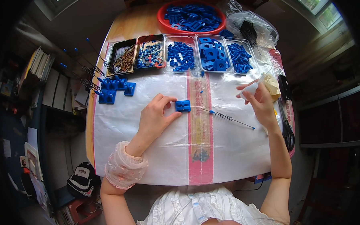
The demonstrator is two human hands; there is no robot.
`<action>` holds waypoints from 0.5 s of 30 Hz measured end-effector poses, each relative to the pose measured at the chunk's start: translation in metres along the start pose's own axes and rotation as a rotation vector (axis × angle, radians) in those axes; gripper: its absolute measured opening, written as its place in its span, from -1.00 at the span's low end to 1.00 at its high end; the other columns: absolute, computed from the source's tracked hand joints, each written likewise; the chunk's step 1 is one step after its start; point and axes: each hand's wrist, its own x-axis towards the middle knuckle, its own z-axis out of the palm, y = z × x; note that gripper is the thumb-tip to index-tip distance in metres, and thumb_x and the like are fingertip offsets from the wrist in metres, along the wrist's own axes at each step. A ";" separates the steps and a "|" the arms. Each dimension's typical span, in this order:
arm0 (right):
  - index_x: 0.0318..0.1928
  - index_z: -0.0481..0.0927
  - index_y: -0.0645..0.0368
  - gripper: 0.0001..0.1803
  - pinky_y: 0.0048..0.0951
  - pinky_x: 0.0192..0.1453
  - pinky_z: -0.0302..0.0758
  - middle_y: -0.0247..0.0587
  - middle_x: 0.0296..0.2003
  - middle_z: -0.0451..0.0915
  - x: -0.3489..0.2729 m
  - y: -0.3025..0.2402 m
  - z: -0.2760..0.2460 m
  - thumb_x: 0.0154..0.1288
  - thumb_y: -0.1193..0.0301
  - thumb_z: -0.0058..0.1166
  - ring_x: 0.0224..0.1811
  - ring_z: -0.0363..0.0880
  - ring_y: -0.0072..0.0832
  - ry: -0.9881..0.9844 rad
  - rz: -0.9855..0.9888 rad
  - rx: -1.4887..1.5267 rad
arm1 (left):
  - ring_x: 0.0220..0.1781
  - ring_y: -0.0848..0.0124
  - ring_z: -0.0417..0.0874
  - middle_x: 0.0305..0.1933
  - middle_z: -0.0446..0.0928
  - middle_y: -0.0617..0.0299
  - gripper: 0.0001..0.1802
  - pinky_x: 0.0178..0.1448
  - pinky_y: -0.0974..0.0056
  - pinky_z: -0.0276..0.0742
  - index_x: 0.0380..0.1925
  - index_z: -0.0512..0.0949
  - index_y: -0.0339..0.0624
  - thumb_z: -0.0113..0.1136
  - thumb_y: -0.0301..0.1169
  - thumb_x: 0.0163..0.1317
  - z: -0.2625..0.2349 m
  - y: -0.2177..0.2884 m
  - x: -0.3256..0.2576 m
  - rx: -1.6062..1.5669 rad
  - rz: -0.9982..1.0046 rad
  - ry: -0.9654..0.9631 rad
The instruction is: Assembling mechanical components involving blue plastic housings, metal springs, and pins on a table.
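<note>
Between the thumb and forefinger of my left hand (158,113) is a small square blue plastic block (183,106), steadied on the white table cover. To the right, my right hand (260,103) is raised above the cover, its fingers closed round a small white squeeze bottle (249,91). Between the hands lies a thin black rod with a coil spring (223,116), a blue piece at its upper end and a small blue tip at the other. A tiny blue part (201,92) rests beyond the block.
At the left, blue bases (108,96) carry upright springs and rods. Across the back stand a tray of brass-coloured screws (124,58), a tray of small hardware (149,53) and clear trays of blue parts (180,56). Behind is a red basin (164,28). Black scissors (288,135) lie right.
</note>
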 end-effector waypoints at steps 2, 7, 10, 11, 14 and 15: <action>0.05 0.55 0.28 -0.74 -0.54 -0.09 0.58 -0.18 -0.06 0.73 -0.012 -0.006 0.003 0.55 0.37 0.22 -0.12 0.70 -0.58 -0.069 -0.018 0.058 | -0.38 0.43 0.50 -0.27 0.56 0.27 -0.53 -0.24 0.29 0.51 -0.01 0.73 -0.10 0.62 -0.37 0.03 0.001 -0.001 0.001 0.008 -0.004 0.005; 0.05 0.58 0.30 -0.73 -0.60 -0.15 0.51 -0.20 -0.17 0.72 -0.028 0.007 0.000 0.54 0.36 0.24 -0.21 0.62 -0.65 -0.164 -0.030 0.137 | -0.40 0.44 0.49 -0.30 0.54 0.29 -0.54 -0.27 0.30 0.48 -0.03 0.74 -0.09 0.63 -0.36 0.02 0.001 0.004 0.001 0.030 -0.009 0.022; 0.09 0.58 0.30 -0.67 -0.63 -0.23 0.44 -0.25 -0.23 0.67 -0.028 0.013 -0.001 0.57 0.28 0.21 -0.28 0.54 -0.70 -0.197 0.030 0.226 | -0.41 0.44 0.48 -0.32 0.53 0.30 -0.56 -0.28 0.30 0.46 -0.05 0.74 -0.07 0.64 -0.35 0.02 0.000 0.004 0.002 0.032 -0.021 0.013; 0.11 0.57 0.30 -0.65 -0.64 -0.26 0.41 -0.27 -0.25 0.65 -0.027 0.014 0.000 0.59 0.25 0.20 -0.32 0.50 -0.72 -0.207 0.050 0.267 | -0.42 0.45 0.48 -0.33 0.53 0.30 -0.56 -0.29 0.30 0.46 -0.05 0.74 -0.07 0.64 -0.35 0.02 0.000 0.004 0.002 0.032 -0.025 0.011; 0.17 0.52 0.27 -0.60 -0.64 -0.31 0.31 -0.36 -0.32 0.56 -0.027 0.018 0.006 0.63 0.18 0.12 -0.37 0.38 -0.75 -0.255 0.123 0.357 | -0.42 0.45 0.47 -0.33 0.52 0.30 -0.57 -0.29 0.30 0.45 -0.06 0.75 -0.07 0.64 -0.34 0.02 0.001 0.003 0.002 0.027 -0.026 0.011; 0.17 0.50 0.26 -0.60 -0.64 -0.31 0.29 -0.37 -0.33 0.54 -0.028 0.017 0.008 0.64 0.18 0.11 -0.37 0.35 -0.75 -0.253 0.126 0.347 | -0.43 0.45 0.47 -0.33 0.52 0.30 -0.57 -0.29 0.30 0.45 -0.06 0.75 -0.06 0.64 -0.34 0.02 0.001 0.002 0.002 0.024 -0.025 0.011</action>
